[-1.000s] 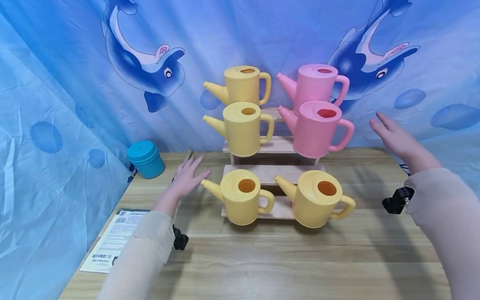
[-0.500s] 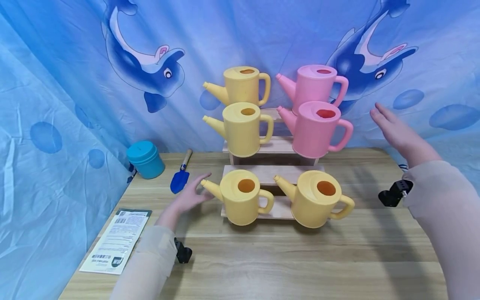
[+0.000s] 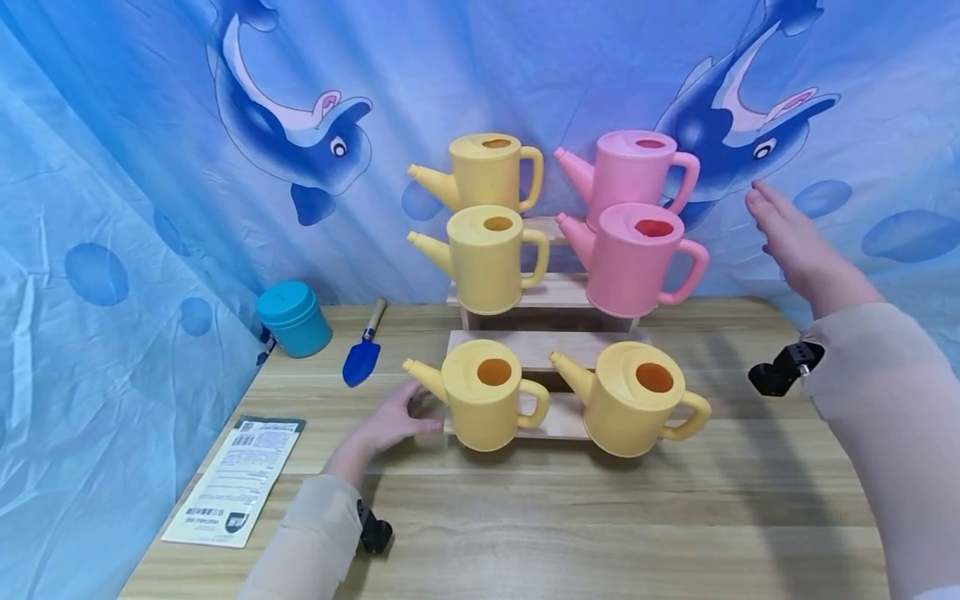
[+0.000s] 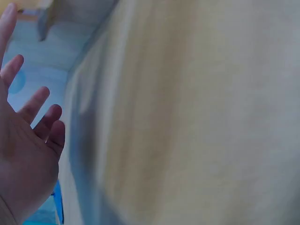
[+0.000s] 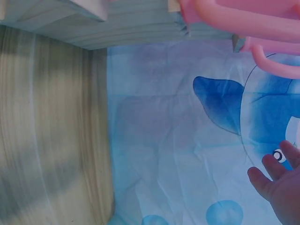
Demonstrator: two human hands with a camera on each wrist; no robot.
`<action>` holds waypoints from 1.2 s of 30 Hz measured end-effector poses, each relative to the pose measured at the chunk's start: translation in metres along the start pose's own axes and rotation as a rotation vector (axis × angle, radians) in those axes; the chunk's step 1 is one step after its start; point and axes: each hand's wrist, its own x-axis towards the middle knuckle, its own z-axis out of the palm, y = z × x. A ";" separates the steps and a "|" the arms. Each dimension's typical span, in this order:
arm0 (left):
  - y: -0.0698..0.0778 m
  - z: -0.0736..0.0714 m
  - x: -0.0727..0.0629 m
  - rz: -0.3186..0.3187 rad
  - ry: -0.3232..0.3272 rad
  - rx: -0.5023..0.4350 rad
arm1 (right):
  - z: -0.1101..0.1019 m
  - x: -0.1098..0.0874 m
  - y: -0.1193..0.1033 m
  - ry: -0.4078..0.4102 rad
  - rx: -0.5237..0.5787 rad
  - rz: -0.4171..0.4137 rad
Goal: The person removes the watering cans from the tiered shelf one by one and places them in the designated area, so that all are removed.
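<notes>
My left hand is low beside the front left yellow watering can, under its spout, thumb close to the end of the bottom step. In the left wrist view, the fingers are spread and loosely bent, holding nothing. My right hand is raised to the right of the pink watering can on the middle level, fingers extended and nothing held. Another pink watering can stands behind it. Yellow watering cans fill the left side of the wooden tiered stand, and one more yellow watering can stands front right.
A blue trowel with a wooden handle lies behind my left hand, with a teal lidded tin further left. The printed packet is flat near the table's left edge. A blue dolphin curtain hangs close behind the stand.
My left hand has come down and toward the front left watering can from over the trowel, uncovering the trowel and packet. My right hand has risen slightly. The watering cans have stayed put.
</notes>
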 end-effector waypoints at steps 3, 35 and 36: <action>-0.003 0.009 0.001 0.048 -0.024 0.007 | 0.001 0.001 -0.005 0.016 0.028 -0.001; -0.008 0.019 0.002 0.092 -0.016 -0.006 | 0.035 0.066 -0.079 0.047 0.006 0.056; -0.008 0.018 0.002 0.094 -0.015 -0.007 | 0.035 0.066 -0.080 0.041 0.005 0.054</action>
